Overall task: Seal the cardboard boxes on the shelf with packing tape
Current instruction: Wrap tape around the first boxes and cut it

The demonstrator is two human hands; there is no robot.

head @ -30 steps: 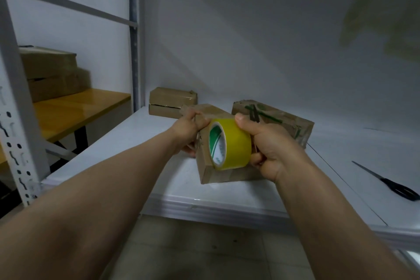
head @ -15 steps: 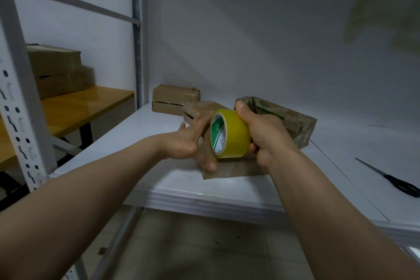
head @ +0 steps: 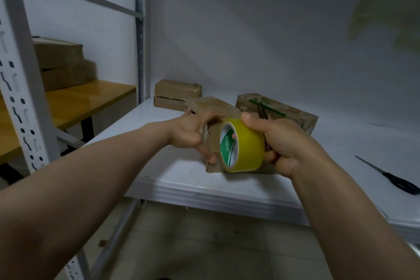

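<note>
A yellow roll of packing tape point(head: 246, 143) with a green and white core is gripped in my right hand point(head: 284, 143), held in front of a small cardboard box point(head: 213, 109) near the front edge of the white shelf point(head: 181, 186). My left hand point(head: 193, 134) is on the box's left side, fingers curled over its top edge and thumb down its front, where a strip of clear tape seems to lie. A second box point(head: 288, 113) with green markings lies just behind to the right. A third box point(head: 177, 94) sits at the back left.
Black-handled scissors point(head: 391, 177) lie on the shelf at the right. The perforated white shelf upright point(head: 20, 88) stands at the left. Beyond it a wooden table point(head: 75, 102) carries two stacked boxes point(head: 61, 63). Tiled floor lies below the shelf.
My left hand has moved from the box's lower left up to its top edge. The tape roll has stayed in front of the box in my right hand. The view has shifted slightly.
</note>
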